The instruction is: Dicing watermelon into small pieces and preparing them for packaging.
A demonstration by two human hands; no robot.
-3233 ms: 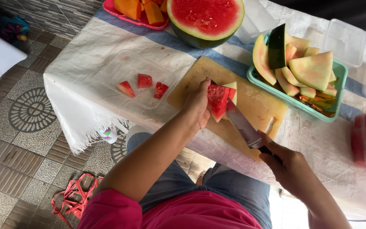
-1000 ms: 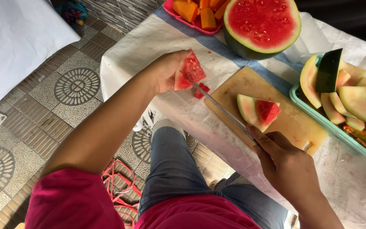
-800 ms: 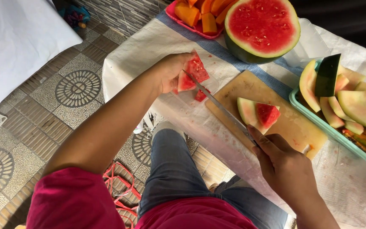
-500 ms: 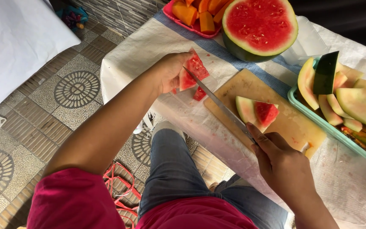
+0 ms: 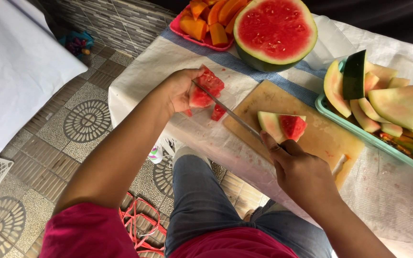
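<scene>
Within left hand (image 5: 180,90) grip: watermelon chunk (image 5: 206,88); knife (image 5: 228,113) blade touching.

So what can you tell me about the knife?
The knife has a long, narrow, grey metal blade. It runs slantwise from the right hand, which grips the hidden handle over the wooden cutting board, up to the red watermelon piece held in the left hand. Its tip is pressed into that flesh. The blade hangs above the cloth, not resting flat.
</scene>
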